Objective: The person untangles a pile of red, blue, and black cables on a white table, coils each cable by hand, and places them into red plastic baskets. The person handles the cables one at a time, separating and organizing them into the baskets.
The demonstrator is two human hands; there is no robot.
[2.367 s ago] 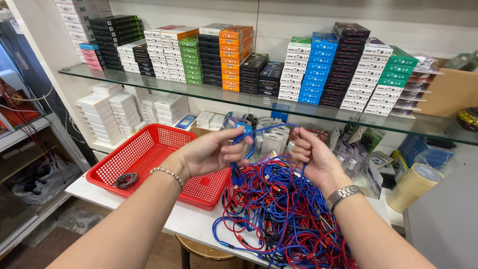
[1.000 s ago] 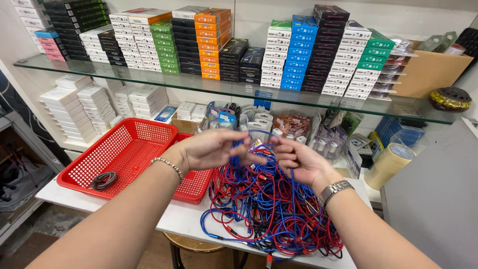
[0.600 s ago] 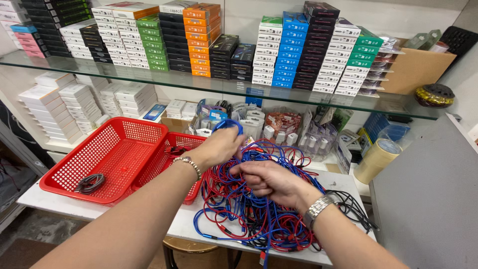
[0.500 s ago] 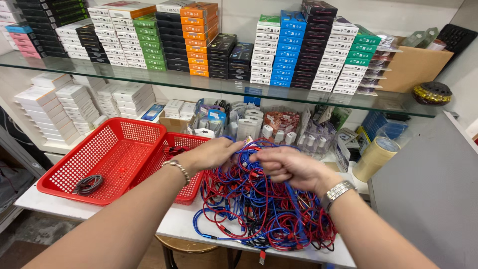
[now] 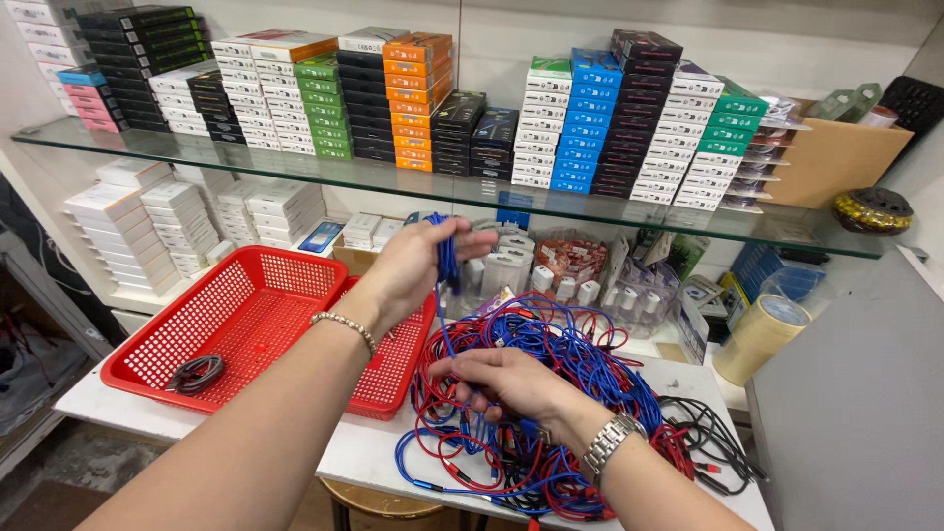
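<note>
A blue cable (image 5: 447, 258) now hangs taut from the left hand (image 5: 418, 264), which has risen above the table and closed around its upper loop; half a second ago that hand lay low on the pile. The right hand (image 5: 501, 382) has dropped onto the heap of red and blue cables (image 5: 551, 364), fingers curled and pinching strands. Beside the heap sits the red basket (image 5: 246, 315) with a dark coiled cable (image 5: 195, 373) inside, unchanged, and the roll of tape (image 5: 762, 334) stands to the right.
</note>
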